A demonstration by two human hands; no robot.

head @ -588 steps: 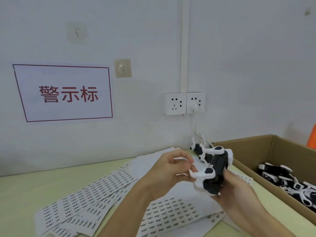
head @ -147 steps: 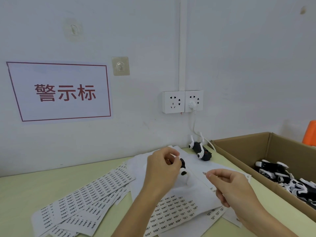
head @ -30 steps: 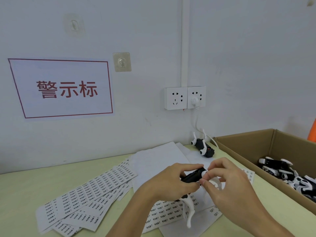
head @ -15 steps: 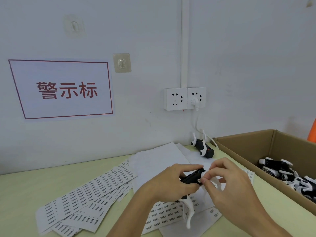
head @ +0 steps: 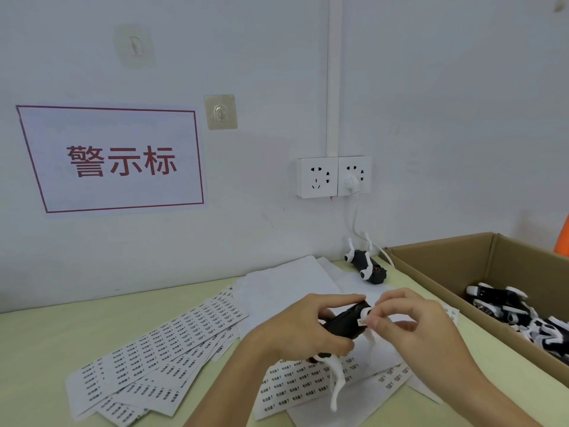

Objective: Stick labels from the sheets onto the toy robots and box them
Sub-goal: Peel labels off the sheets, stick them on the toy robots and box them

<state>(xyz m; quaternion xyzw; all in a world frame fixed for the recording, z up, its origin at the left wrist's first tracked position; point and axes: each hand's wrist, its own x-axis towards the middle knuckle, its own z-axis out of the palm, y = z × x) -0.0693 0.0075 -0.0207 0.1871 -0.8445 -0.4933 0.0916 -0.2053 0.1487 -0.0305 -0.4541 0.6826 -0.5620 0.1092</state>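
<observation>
Label [head: 362,321] now against toy robot [head: 345,325], newly pinched by right hand [head: 409,328].

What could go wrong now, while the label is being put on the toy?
1. The right hand pinches a small label at the edge of the toy; it may go on crooked or stick to a finger.
2. The left hand holds only the body, so the hanging white leg may catch the sheets below.
</observation>
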